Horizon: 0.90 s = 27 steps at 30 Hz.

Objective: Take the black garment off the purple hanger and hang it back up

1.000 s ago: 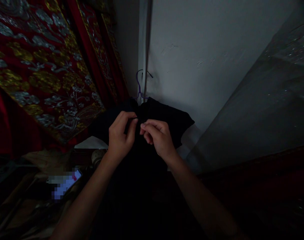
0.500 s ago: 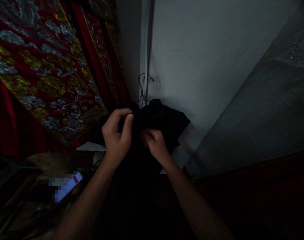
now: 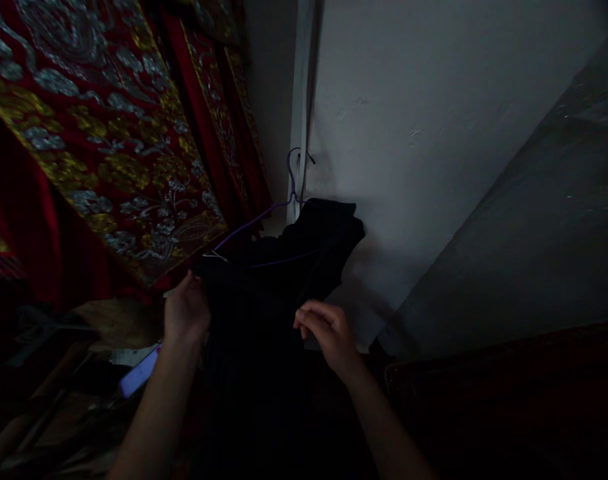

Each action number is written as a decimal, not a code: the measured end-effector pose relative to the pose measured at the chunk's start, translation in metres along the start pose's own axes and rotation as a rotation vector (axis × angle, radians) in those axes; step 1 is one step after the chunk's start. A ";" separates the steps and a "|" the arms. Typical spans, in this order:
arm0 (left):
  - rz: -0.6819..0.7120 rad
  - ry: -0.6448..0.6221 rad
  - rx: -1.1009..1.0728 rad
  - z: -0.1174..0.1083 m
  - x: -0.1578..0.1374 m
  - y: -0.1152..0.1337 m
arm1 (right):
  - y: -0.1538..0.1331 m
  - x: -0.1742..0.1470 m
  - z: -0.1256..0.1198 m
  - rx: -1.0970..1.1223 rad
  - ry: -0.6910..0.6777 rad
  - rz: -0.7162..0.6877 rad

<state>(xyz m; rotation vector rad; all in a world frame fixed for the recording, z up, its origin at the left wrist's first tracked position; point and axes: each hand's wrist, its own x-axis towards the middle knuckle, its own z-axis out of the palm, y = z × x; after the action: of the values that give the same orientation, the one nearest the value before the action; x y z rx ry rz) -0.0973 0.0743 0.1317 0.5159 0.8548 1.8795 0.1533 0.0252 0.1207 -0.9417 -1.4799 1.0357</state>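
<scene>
Black top: hanging right in the middle in front of the person, super dark [image 3: 264,320], neck pulled wide so you can see into it.
Purple hanger: its left arm [image 3: 254,221] is bare, outside the cloth, and the bottom bar shows across the opening. The far end on the right goes under the fabric.
Left hand: up at the top's left shoulder edge [image 3: 187,312], touching it, fingers bent. The tips are half lost in the dark, so can't tell how tightly they've closed or if they've got a real grip.
Right hand: lower down at the other edge of the opening [image 3: 327,332], thumb and forefinger pinched together on the cloth, the rest curled in.
Pale post: upright behind the hanger's hook [image 3: 304,80].
Wall: grey, a bit scuffed, off to the right [image 3: 409,113].
Red cloth: gold and silver decoration, hanging on the left [image 3: 134,143].
Phone: lower left, screen lit [image 3: 139,375], near the left forearm.
</scene>
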 end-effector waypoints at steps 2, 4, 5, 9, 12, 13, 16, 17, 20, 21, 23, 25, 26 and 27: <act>-0.192 0.041 -0.023 -0.007 -0.007 -0.022 | 0.004 -0.006 0.000 0.015 0.073 -0.017; -0.296 0.038 -0.033 -0.011 -0.015 -0.040 | 0.009 -0.012 -0.002 0.041 0.138 -0.011; -0.304 0.012 -0.009 -0.012 -0.020 -0.048 | 0.012 -0.015 -0.003 0.050 0.165 -0.004; -0.274 -0.145 0.147 -0.014 -0.035 -0.066 | 0.023 -0.028 -0.005 0.078 0.257 0.033; -0.282 -0.314 0.236 -0.012 -0.045 -0.069 | 0.027 -0.036 -0.003 0.087 0.295 0.046; -0.277 -0.371 0.252 -0.009 -0.049 -0.068 | 0.028 -0.038 -0.002 0.075 0.300 0.050; -0.267 -0.503 0.225 0.002 -0.061 -0.059 | 0.031 -0.041 -0.001 0.014 0.303 0.064; -0.267 -0.541 0.201 0.007 -0.065 -0.055 | 0.032 -0.042 -0.001 -0.008 0.295 0.075; -0.223 -0.641 0.129 0.024 -0.074 -0.043 | 0.037 -0.041 -0.002 -0.096 0.259 0.103; -0.194 -0.670 0.114 0.030 -0.076 -0.040 | 0.037 -0.040 -0.003 -0.129 0.257 0.101; -0.128 -0.733 0.127 0.040 -0.083 -0.035 | 0.035 -0.038 -0.004 -0.149 0.268 0.084; -0.054 -0.816 0.206 0.049 -0.091 -0.032 | 0.028 -0.034 -0.004 -0.079 0.277 0.080; -0.015 -0.868 0.263 0.053 -0.096 -0.030 | 0.024 -0.032 -0.005 -0.018 0.263 0.087; 0.023 -0.926 0.323 0.056 -0.102 -0.027 | 0.020 -0.030 -0.006 0.054 0.239 0.099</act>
<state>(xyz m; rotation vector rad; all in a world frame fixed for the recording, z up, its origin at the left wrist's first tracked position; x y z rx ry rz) 0.0013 0.0094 0.1497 1.4474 0.5022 1.2764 0.1637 0.0041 0.0930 -1.0692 -1.2130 0.9912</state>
